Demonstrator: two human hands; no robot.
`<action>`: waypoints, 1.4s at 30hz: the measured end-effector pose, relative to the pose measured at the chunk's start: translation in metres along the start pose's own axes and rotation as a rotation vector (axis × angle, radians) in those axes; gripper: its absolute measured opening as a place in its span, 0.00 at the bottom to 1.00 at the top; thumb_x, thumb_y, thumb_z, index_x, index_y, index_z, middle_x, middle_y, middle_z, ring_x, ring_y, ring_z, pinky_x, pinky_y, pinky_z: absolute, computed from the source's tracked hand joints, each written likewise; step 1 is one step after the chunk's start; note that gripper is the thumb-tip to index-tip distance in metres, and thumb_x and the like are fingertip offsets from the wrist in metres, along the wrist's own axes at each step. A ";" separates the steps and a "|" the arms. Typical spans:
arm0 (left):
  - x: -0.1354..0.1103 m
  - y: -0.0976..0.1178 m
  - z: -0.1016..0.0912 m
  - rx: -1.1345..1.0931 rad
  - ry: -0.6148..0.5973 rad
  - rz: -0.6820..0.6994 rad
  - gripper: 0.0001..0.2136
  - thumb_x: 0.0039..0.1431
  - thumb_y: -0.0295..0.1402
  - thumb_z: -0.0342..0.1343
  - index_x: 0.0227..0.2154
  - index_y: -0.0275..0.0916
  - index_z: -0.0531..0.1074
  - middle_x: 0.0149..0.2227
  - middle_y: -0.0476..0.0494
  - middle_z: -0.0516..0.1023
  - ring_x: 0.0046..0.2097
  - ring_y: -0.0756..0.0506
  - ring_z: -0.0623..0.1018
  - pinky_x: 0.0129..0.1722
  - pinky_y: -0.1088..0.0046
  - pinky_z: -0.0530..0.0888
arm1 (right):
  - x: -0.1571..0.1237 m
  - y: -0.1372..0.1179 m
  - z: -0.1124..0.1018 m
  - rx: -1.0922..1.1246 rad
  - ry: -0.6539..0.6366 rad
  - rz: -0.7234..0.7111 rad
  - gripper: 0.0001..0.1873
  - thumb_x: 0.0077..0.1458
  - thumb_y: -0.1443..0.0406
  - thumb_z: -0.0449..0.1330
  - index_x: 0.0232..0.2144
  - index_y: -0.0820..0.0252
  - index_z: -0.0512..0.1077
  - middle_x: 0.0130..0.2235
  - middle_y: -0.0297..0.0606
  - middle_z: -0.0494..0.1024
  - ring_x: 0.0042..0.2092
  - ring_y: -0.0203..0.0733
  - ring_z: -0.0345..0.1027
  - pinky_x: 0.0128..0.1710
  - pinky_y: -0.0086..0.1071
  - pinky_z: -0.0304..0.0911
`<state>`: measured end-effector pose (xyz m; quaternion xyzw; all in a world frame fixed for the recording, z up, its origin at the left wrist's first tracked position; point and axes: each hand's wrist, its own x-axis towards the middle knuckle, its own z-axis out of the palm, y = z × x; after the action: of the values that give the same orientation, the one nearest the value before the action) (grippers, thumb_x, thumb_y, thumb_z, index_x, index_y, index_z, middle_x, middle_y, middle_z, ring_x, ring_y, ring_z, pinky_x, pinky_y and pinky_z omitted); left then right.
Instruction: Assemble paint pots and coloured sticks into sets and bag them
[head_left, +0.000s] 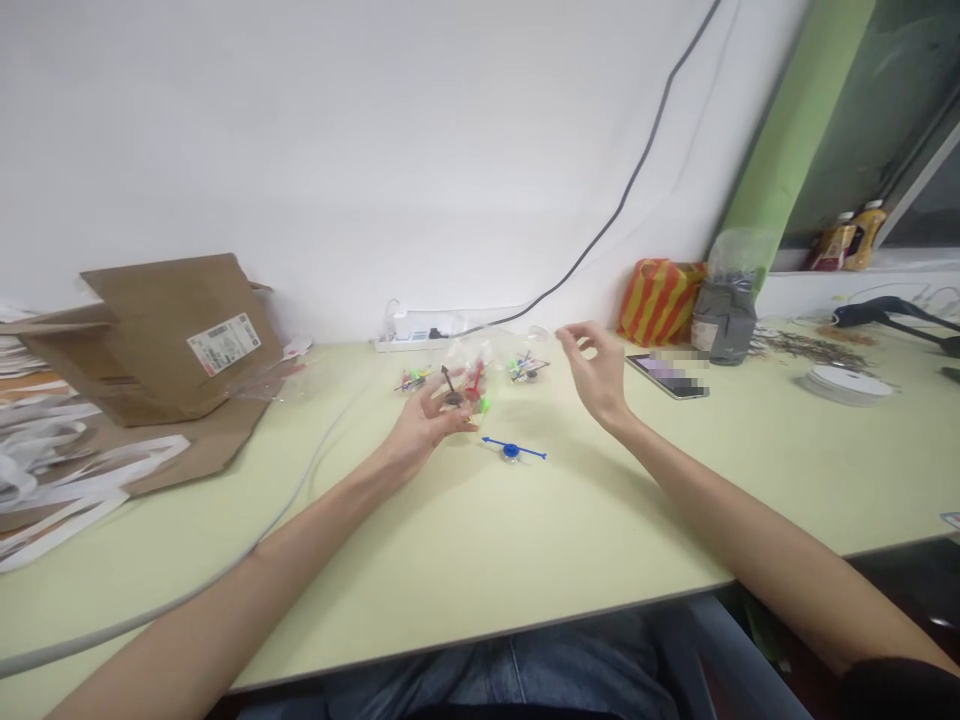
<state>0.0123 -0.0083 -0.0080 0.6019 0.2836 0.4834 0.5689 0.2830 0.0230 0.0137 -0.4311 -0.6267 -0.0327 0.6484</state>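
My left hand [420,425] is closed around a clear plastic bag [480,355] of small arrow spinners. A black arrow [448,385] and a red arrow [474,382] show at its fingers, with a bit of green beside them. Raised to the right of the bag, my right hand [598,370] has thumb and finger pinched together; what they hold, if anything, I cannot make out. A blue arrow spinner [511,451] lies alone on the table in front of the hands. Two small bunches of coloured spinners rest farther back, a left bunch [412,379] and a right bunch [529,368].
An open cardboard box [172,340] and white strapping [90,470] take up the left side. A grey cable [300,490] crosses the table there. A power strip [420,335] sits by the wall. Rightward are a phone [664,375], a striped bag [658,300] and a white spool [847,383].
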 end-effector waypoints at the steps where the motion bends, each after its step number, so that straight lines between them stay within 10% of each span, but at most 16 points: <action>1: 0.002 -0.004 -0.003 0.042 0.026 0.011 0.30 0.49 0.35 0.71 0.56 0.42 0.71 0.52 0.36 0.79 0.53 0.37 0.78 0.46 0.60 0.80 | 0.000 -0.006 -0.002 0.020 0.047 -0.016 0.11 0.64 0.59 0.56 0.36 0.58 0.76 0.38 0.40 0.80 0.40 0.43 0.72 0.42 0.37 0.66; 14: 0.002 -0.006 -0.008 0.359 -0.027 0.088 0.18 0.54 0.33 0.65 0.48 0.40 0.77 0.55 0.38 0.77 0.54 0.36 0.77 0.53 0.59 0.73 | -0.019 -0.069 -0.005 0.120 0.084 -0.273 0.08 0.65 0.64 0.59 0.39 0.53 0.78 0.39 0.40 0.80 0.43 0.46 0.71 0.45 0.43 0.68; 26: -0.001 -0.007 -0.004 0.375 -0.073 0.118 0.25 0.53 0.31 0.66 0.55 0.45 0.73 0.58 0.41 0.75 0.60 0.35 0.73 0.62 0.55 0.69 | -0.038 -0.062 0.011 0.003 -0.308 -0.294 0.11 0.67 0.64 0.56 0.43 0.51 0.80 0.44 0.36 0.84 0.52 0.46 0.71 0.55 0.46 0.61; 32: -0.001 -0.004 0.000 0.178 -0.038 0.061 0.23 0.55 0.38 0.67 0.53 0.43 0.73 0.58 0.39 0.74 0.60 0.34 0.73 0.54 0.52 0.77 | -0.030 -0.069 0.003 -0.067 -0.425 -0.319 0.22 0.69 0.59 0.51 0.63 0.46 0.65 0.66 0.38 0.65 0.66 0.48 0.56 0.62 0.49 0.55; 36: 0.000 -0.004 -0.001 0.042 0.070 0.024 0.23 0.56 0.38 0.66 0.53 0.43 0.71 0.56 0.38 0.75 0.58 0.35 0.75 0.52 0.52 0.79 | -0.023 -0.062 0.003 -0.142 -0.409 -0.178 0.14 0.66 0.60 0.54 0.49 0.57 0.73 0.50 0.45 0.77 0.52 0.49 0.68 0.52 0.43 0.63; 42: 0.003 -0.002 -0.008 0.036 0.146 -0.023 0.21 0.56 0.40 0.66 0.49 0.41 0.68 0.53 0.36 0.75 0.57 0.32 0.77 0.42 0.59 0.82 | -0.024 -0.043 0.005 -0.018 -1.343 0.149 0.18 0.57 0.53 0.63 0.27 0.62 0.74 0.26 0.34 0.76 0.27 0.36 0.65 0.27 0.29 0.57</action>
<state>0.0066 -0.0019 -0.0099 0.5717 0.3399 0.5144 0.5414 0.2488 -0.0127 0.0151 -0.4054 -0.8619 0.2819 0.1150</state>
